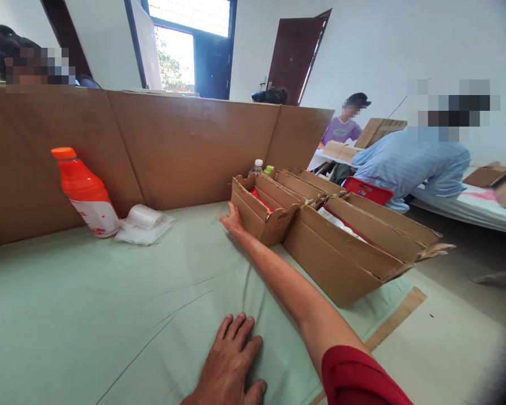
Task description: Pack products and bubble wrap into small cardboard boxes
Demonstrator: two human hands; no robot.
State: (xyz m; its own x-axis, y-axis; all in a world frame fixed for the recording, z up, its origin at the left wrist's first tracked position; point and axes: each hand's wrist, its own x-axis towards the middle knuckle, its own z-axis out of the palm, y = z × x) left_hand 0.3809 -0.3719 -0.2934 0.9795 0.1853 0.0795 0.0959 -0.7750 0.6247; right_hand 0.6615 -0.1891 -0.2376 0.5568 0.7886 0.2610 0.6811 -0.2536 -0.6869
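Observation:
My left hand (pixel 231 363) lies flat, fingers stretched out, on the pale green cloth (pixel 130 315) that covers the table. Stretched far forward, my right hand (pixel 233 221) is at the left end of a small cardboard box (pixel 255 216), seemingly touching its side. Its fingers look spread, with no grip on the box visible. Something red shows inside that box. Beside it on the right stands a larger cardboard box (pixel 333 256) with white and dark red items in it.
An orange-capped bottle (pixel 88 194) and clear bubble wrap (pixel 145 224) stand left, before a tall cardboard screen (pixel 185 149). Another cardboard box (pixel 299 185) and a clear bottle with a white cap (pixel 257 166) are behind. A person in light blue (pixel 413 160) sits at right; other people are farther off.

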